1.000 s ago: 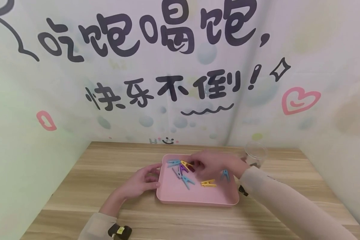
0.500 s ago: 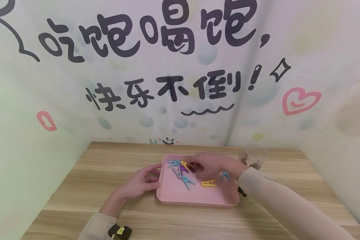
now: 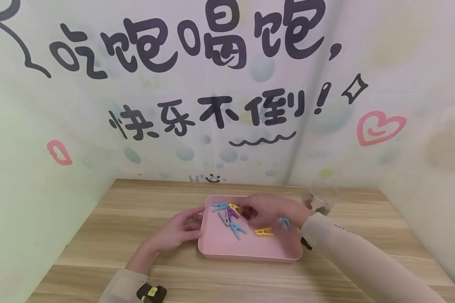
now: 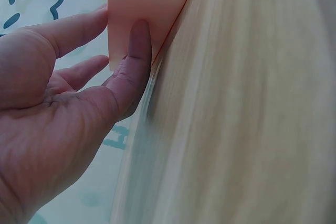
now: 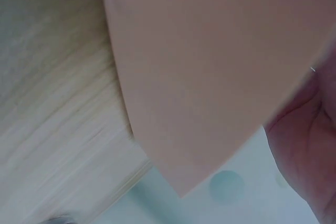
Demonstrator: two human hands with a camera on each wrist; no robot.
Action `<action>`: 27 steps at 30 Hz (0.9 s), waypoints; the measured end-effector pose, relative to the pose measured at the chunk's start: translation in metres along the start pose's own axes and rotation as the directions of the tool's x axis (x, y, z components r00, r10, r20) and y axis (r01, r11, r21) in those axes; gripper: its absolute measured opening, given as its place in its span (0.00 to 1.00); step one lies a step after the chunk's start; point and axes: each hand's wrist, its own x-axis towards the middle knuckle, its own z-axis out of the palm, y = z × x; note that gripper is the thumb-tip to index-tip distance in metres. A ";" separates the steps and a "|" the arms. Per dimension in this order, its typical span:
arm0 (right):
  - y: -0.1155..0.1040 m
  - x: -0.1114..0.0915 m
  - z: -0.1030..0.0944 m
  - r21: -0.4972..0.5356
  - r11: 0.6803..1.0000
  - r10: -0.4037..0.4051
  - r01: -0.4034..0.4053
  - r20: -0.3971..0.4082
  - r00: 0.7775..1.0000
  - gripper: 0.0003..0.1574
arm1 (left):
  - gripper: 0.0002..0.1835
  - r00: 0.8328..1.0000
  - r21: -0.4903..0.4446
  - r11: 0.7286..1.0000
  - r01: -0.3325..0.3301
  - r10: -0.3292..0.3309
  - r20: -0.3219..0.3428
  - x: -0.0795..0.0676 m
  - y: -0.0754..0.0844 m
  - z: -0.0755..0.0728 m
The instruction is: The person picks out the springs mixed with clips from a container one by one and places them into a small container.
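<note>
A shallow pink tray stands on the wooden table, with several small plastic clothespins inside. Blue, purple and yellow clothespins lie bunched at its left. One yellow clothespin lies apart near the middle, and a blue clothespin lies at the right. My left hand touches the tray's left wall with relaxed fingers, one finger pressed on the outer side in the left wrist view. My right hand reaches over the tray, its curled fingers pinching a dark reddish clothespin, mostly hidden by them.
Behind my right wrist stands a clear plastic cup, partly hidden by the arm. The wooden table ends at a printed backdrop with large lettering. Fabric walls flank both sides.
My right hand's fingers have shifted slightly at the clothespin cluster, and the dark reddish piece shows less clearly beside the yellow clothespin. My left hand and the tray stay put.
</note>
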 end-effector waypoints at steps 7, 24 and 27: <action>0.003 -0.001 0.002 -0.005 1.000 0.001 -0.001 0.008 1.000 0.20 | 0.40 1.000 -0.014 1.000 -0.019 0.019 0.002 -0.001 0.002 0.000; 0.010 -0.011 0.001 0.032 0.999 -0.015 0.016 -0.005 1.000 0.19 | 0.40 1.000 -0.017 1.000 -0.018 0.018 0.005 -0.002 0.003 0.000; 0.010 -0.015 -0.002 0.070 0.997 -0.021 0.022 -0.015 1.000 0.19 | 0.41 1.000 -0.015 1.000 -0.019 0.019 0.003 -0.002 0.003 0.001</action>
